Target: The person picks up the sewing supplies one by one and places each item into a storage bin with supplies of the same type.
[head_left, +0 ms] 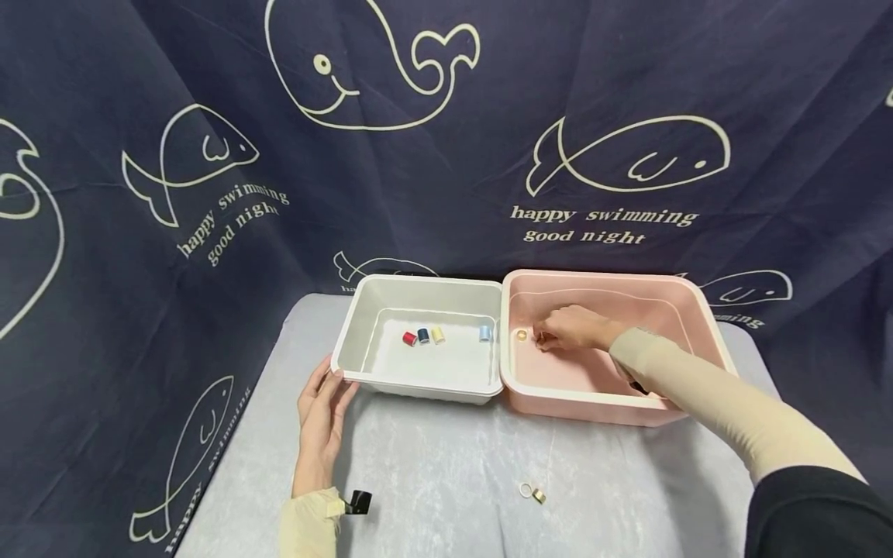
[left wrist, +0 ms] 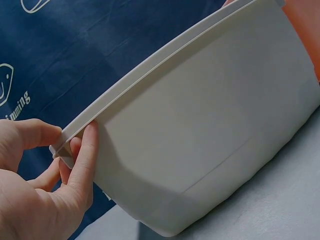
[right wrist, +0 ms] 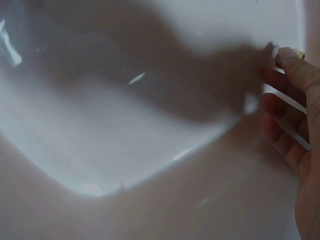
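Note:
My left hand (head_left: 322, 422) grips the near left corner of a white plastic bin (head_left: 418, 385), thumb and fingers around its rim in the left wrist view. Inside the pink bin (head_left: 600, 403), my right hand (head_left: 575, 328) is low over the floor near the left wall. Its thumb and fingers pinch a gold ring (right wrist: 278, 60), partly hidden by the thumb. Just left of those fingertips, another gold ring (head_left: 522, 335) lies on the bin floor.
In the white bin lie a red thread spool (head_left: 409, 339), a navy spool (head_left: 422, 335), a cream spool (head_left: 438, 335) and a light blue spool (head_left: 484, 333). On the grey cloth in front are a thin ring (head_left: 525, 490) and a wide gold ring (head_left: 539, 495). A dark curtain (head_left: 446, 194) hangs behind.

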`<state>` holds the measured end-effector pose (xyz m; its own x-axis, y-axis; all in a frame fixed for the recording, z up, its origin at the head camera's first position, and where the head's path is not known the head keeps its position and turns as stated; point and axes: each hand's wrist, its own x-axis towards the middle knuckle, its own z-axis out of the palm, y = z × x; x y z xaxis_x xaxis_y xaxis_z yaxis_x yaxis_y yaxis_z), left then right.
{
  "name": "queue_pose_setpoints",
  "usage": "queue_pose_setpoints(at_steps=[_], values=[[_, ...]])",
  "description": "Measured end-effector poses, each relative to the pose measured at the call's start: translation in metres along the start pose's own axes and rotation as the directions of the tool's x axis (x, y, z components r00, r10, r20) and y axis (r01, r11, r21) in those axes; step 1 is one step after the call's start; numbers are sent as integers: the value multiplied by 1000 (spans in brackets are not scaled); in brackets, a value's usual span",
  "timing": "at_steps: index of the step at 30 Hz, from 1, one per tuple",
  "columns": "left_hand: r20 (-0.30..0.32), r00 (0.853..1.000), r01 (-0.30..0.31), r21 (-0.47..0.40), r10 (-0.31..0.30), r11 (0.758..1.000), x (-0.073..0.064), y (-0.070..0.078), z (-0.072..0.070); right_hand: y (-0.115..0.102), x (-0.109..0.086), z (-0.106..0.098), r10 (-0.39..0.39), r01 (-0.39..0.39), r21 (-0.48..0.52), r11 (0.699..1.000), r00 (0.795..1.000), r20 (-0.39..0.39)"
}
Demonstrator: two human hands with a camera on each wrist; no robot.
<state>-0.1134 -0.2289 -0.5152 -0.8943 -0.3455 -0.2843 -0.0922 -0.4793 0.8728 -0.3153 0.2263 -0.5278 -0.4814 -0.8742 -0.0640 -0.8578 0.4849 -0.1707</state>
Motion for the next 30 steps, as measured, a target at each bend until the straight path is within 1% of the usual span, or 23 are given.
queue_pose_setpoints(at_steps=[6,11,15,17,20,25,30], values=[[-1,1000,-3,-6,3,1000,-1,-1,0,-2,1,3,-21,22,-43,999,1000,18],[13,1000,-2,-11,2,1000,-1,-1,1,-6,2,1,6,-6,-72,997,1000,-1],[21,1000,-2,-14,2,1000,0,1,2,-5,2,-1,31,-32,-66,997,999,-19],[20,1000,-4,-16,4,1000,1,1,2,-6,2,-6,39,-40,-42,998,999,-21],[13,1000,-4,-13,4,1000,1,1,1,-7,3,-19,58,-58,8,998,998,-7],[14,1000,-5,-10,5,1000,1,0,0,-11,1,-42,109,-109,86,990,994,2],[13,1000,-7,-13,7,1000,1,-1,0,-22,-4,-61,128,-120,130,984,990,-55]])
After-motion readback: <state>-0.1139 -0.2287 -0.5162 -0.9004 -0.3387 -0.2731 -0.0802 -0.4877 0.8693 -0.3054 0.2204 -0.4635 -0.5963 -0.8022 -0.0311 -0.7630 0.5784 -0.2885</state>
